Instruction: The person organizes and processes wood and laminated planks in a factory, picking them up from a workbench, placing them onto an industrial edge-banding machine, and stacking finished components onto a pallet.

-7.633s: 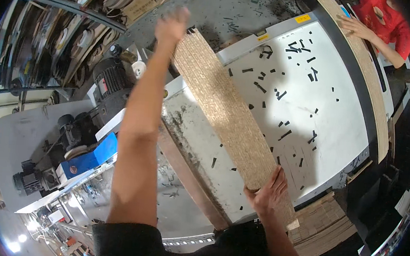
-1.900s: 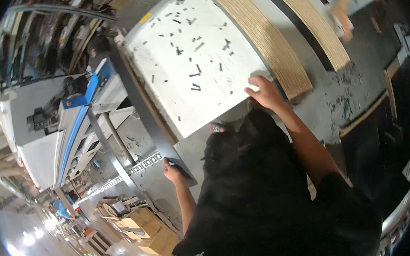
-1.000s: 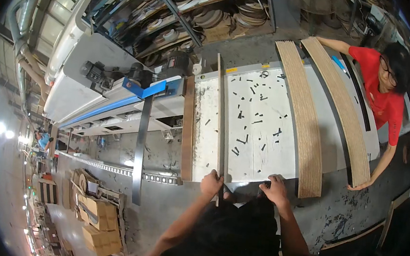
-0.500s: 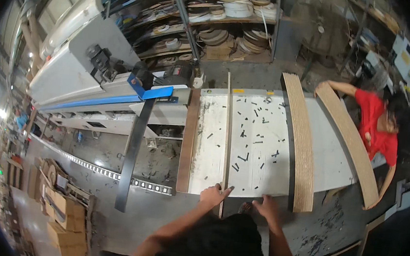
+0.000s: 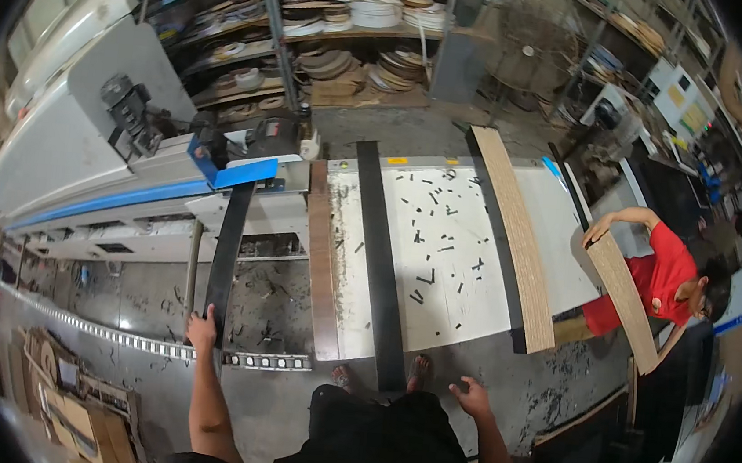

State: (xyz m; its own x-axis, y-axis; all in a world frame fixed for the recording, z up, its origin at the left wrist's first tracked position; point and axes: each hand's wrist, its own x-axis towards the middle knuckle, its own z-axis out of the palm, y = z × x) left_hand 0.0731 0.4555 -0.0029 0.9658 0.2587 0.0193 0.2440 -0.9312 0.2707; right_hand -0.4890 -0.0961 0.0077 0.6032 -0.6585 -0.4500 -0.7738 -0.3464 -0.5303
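- The white worktop at centre frame is littered with dark offcuts; a chipboard plank overhangs its lower-right edge and could be tipped off.
- A long black strip, left of centre, is gripped at its lower end by the left hand; it could snag on the blue machine.
- The right hand hangs open at lower centre, holding nothing.
- The strip's upper end is hidden by the machine.

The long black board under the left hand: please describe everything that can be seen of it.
The long black board is a narrow, flat, dark panel with straight edges; its material cannot be told. It runs from the blue part of the machine down toward the person, over the grey floor. The left hand touches its near end, though whether it grips it is unclear. Its far end lies at the machine. A similar black board lies apart on the white table.
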